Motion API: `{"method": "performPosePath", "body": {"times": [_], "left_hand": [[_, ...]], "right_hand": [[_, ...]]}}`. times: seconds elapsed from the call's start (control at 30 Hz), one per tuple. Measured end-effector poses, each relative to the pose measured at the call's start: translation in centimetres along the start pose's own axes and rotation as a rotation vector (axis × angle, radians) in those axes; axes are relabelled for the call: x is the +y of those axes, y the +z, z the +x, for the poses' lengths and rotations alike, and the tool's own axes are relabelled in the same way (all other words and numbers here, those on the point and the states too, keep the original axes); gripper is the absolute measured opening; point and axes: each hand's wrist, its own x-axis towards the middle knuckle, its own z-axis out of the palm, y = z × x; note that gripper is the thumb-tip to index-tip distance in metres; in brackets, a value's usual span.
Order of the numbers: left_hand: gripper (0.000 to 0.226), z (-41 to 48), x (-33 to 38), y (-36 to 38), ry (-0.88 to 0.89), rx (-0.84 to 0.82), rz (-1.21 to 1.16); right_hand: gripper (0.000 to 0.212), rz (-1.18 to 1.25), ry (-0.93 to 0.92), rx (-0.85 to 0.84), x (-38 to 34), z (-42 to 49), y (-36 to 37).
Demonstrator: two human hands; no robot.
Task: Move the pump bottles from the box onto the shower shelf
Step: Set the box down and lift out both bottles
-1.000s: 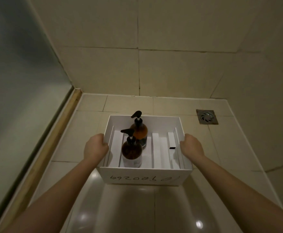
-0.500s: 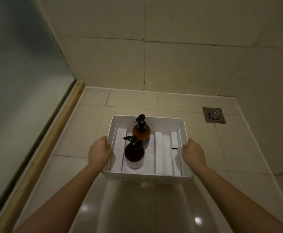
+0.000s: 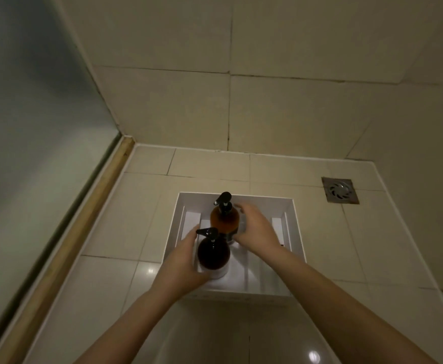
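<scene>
A white open box (image 3: 298,232) rests on the tiled shower floor. Two pump bottles stand upright in its left half. The dark brown bottle (image 3: 213,254) is nearer to me, and my left hand (image 3: 185,261) wraps its left side and base. Behind it stands the amber bottle (image 3: 223,219) with a black pump. My right hand (image 3: 256,229) is against the amber bottle's right side, fingers spread and blurred, not closed round it. No shower shelf is in view.
A metal floor drain (image 3: 340,190) sits at the back right. A frosted glass panel (image 3: 31,127) with a wooden sill (image 3: 65,253) runs along the left. Tiled walls (image 3: 281,101) close the back and right.
The box went down onto the floor. Both hands let go of its sides and moved inside to the two bottles. The view tilted further down.
</scene>
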Motion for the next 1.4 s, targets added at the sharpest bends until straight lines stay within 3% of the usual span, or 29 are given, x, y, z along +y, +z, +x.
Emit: {"method": "performPosePath", "body": {"times": [0.2, 0.43, 0.7, 0.8, 1.0, 1.4], "left_hand": [[0.065, 2.5, 0.3, 0.2, 0.076, -0.206, 0.007], [0.033, 3.9, -1.4, 2.8, 0.034, -0.200, -0.010], [0.052, 3.7, -1.1, 0.8, 0.004, -0.051, -0.095], [0.068, 3.8, 0.3, -2.3, 0.009, 0.016, -0.177], [0.074, 5.6, 6.3, -11.4, 0.072, 0.121, -0.244], [0.053, 7.1, 14.8, -21.3, 0.181, 0.183, -0.297]], "right_hand": [[0.096, -0.027, 0.037, -0.138, 0.4, 2.5, 1.4], [0.080, 0.140, 0.018, -0.079, 1.2, 2.9, 3.0], [0.068, 0.279, 0.012, -0.020, 1.5, 2.3, 2.5], [0.071, 0.258, -0.029, -0.006, 1.1, 1.8, 0.0], [0.078, 0.257, -0.113, 0.099, -3.5, 1.0, -9.9], [0.072, 0.219, -0.239, 0.235, -10.6, -1.3, -24.5]]}}
